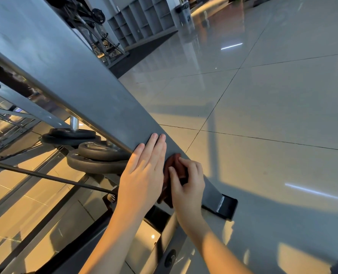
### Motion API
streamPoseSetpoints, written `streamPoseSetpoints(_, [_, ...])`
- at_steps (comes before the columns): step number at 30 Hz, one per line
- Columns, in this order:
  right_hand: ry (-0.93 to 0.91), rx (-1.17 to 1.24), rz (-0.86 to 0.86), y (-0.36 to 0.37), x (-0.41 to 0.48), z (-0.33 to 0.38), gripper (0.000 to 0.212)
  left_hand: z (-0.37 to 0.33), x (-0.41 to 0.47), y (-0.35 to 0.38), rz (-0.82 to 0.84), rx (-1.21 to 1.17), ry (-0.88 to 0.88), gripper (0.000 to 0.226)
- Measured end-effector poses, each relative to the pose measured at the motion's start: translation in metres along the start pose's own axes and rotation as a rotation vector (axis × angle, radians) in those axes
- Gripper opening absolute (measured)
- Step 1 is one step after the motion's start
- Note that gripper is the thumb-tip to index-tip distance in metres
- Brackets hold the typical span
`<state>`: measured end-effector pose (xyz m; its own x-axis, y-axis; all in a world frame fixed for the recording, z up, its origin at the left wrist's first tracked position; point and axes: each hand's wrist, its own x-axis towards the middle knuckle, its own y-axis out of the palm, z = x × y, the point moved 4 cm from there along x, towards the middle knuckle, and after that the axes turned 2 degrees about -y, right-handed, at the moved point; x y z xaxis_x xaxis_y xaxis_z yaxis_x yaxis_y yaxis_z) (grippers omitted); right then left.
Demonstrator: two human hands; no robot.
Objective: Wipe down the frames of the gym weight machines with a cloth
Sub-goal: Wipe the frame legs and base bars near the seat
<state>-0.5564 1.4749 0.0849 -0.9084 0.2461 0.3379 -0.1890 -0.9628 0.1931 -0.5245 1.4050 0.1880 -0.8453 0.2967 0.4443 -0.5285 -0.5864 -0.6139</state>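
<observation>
Now we wipe low on the grey frame beam (pixel 97 99): our right hand (pixel 186 184) bunches the dark-red cloth (pixel 174 163) against it, our left hand (pixel 142 171) rests flat alongside. Next, probably its foot.

Reddish-brown cloth (pixel 174 169); grey frame (pixel 81 76); black weight plates (pixel 97 155); pale glossy floor (pixel 273 91).

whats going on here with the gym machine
A person is wiping the slanted grey frame beam of a weight machine. The right hand grips a dark red cloth against the beam near its lower end, while the left hand lies flat on the beam beside it. Black weight plates sit just left of the hands.
</observation>
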Motion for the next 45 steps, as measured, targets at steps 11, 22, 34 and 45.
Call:
streamPoseSetpoints(11, [0.267,-0.151,0.109,0.006,-0.013,-0.046,0.037,-0.002,0.000,0.003,0.006,0.012,-0.011,0.053])
streamPoseSetpoints(22, [0.359,-0.152,0.074,0.002,-0.015,-0.063,0.030,-0.011,-0.002,0.011,0.038,0.075,0.031,0.054])
streamPoseSetpoints(34, [0.598,-0.232,0.050,-0.004,-0.031,-0.092,0.029,-0.011,-0.001,0.014,0.046,0.127,0.082,0.053])
streamPoseSetpoints(45, [0.628,-0.316,0.159,-0.022,-0.026,-0.094,0.025,-0.008,-0.004,0.017,-0.001,0.103,0.100,0.052])
